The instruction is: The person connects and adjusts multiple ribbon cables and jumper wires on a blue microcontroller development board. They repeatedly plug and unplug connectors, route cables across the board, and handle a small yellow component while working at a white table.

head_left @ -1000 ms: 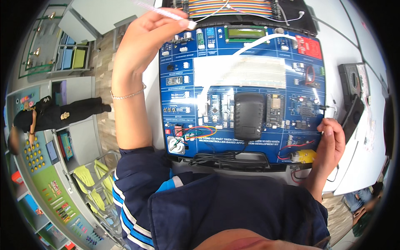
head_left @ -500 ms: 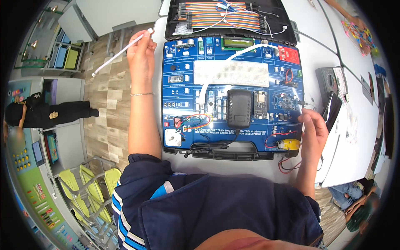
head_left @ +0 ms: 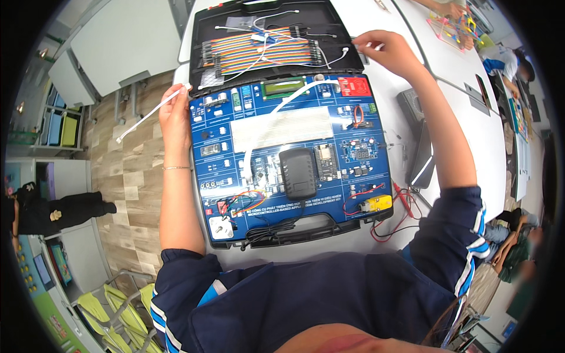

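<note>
My left hand [head_left: 175, 112] pinches a thin white cable [head_left: 144, 119] near its plug, beside the kit's upper left corner. The cable's other end hangs out past the table edge. My right hand [head_left: 391, 52] is at the right rim of the open black case lid [head_left: 344, 29], its fingertips closed on that edge. Between my arms lies the blue electronics kit board [head_left: 218, 138], with a white breadboard [head_left: 300, 126], a small green display [head_left: 283, 87] and several modules. A black power adapter [head_left: 297, 173] rests on it, and a white ribbon-like cable [head_left: 268, 126] arches over the breadboard.
Rainbow jumper wires [head_left: 253, 53] and several white cables lie in the lid. A multimeter [head_left: 410, 103] and a dark flat device [head_left: 421, 156] are right of the kit, with red test leads [head_left: 406, 200] nearby. Other people work at the far right; another person stands left.
My right hand has gone from the board's right side up to the lid's right rim. The left hand still holds the white cable. The view has shifted, bringing more of the lid into sight.
</note>
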`<state>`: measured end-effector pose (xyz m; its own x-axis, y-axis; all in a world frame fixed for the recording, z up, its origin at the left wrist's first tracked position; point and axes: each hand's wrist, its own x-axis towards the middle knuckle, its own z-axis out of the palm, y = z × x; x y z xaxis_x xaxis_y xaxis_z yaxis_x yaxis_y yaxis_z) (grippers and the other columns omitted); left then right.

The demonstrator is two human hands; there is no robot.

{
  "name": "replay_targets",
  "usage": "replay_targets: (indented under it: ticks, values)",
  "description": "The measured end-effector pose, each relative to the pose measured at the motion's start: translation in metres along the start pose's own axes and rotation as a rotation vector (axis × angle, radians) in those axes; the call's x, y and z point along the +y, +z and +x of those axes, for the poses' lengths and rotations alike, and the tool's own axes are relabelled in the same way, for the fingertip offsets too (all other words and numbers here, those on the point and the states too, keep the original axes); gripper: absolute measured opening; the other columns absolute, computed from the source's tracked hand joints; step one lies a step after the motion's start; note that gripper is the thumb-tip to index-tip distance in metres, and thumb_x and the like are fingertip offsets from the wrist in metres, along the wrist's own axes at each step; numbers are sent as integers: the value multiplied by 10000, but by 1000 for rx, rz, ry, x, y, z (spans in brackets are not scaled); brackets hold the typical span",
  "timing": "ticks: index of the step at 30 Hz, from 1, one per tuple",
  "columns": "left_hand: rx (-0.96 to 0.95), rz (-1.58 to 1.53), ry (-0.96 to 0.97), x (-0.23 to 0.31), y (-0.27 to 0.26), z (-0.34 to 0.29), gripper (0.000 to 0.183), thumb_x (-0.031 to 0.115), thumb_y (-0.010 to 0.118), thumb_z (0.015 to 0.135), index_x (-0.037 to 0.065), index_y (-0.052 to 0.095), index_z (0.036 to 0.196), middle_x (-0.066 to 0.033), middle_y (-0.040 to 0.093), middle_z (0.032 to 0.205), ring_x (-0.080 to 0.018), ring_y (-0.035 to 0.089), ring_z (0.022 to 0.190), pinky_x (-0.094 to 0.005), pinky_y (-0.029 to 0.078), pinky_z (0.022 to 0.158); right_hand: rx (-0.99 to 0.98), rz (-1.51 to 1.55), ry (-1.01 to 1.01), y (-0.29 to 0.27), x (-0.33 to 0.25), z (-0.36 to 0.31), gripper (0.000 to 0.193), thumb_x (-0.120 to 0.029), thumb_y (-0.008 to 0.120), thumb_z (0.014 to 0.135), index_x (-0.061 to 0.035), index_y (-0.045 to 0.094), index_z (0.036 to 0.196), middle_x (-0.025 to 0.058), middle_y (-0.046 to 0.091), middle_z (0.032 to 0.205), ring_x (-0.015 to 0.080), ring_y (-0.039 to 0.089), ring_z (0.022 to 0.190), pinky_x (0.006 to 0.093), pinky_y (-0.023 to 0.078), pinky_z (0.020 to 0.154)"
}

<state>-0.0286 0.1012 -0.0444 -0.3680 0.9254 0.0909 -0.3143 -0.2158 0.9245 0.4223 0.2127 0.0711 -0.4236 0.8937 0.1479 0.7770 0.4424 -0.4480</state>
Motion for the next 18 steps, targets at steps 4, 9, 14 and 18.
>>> replay_targets:
  ticks: [4,9,14,18]
  values:
    - [25,235,81,5,16,-1,365,107,665,974,-15,547,1297,-76,681,1097,-80,616,907,-218,504,795,-110,-160,-100,18,6,19,227,-93,763,845,-97,767,1072,66,691,1044,194,647,917,329,545,838]
    - [-121,638,135,14,20,16,348,112,726,914,27,623,1235,9,696,979,-16,568,829,-169,353,623,-87,-430,-212,40,6,25,269,-92,772,825,-103,755,1094,75,664,1112,238,631,1073,358,534,941]
    - [-191,469,145,7,24,18,358,90,719,915,-11,603,1238,-39,705,1007,-70,614,953,-210,458,870,-122,-445,-148,34,-3,30,244,-76,723,813,-116,761,1050,38,665,1151,243,629,1097,371,544,935]
    - [-186,335,134,2,24,16,356,107,730,914,-2,611,1231,-20,704,999,-37,585,883,-187,448,793,-90,-245,-250,38,-17,43,250,-85,663,826,-116,756,1055,80,676,1122,251,653,1042,379,543,907]
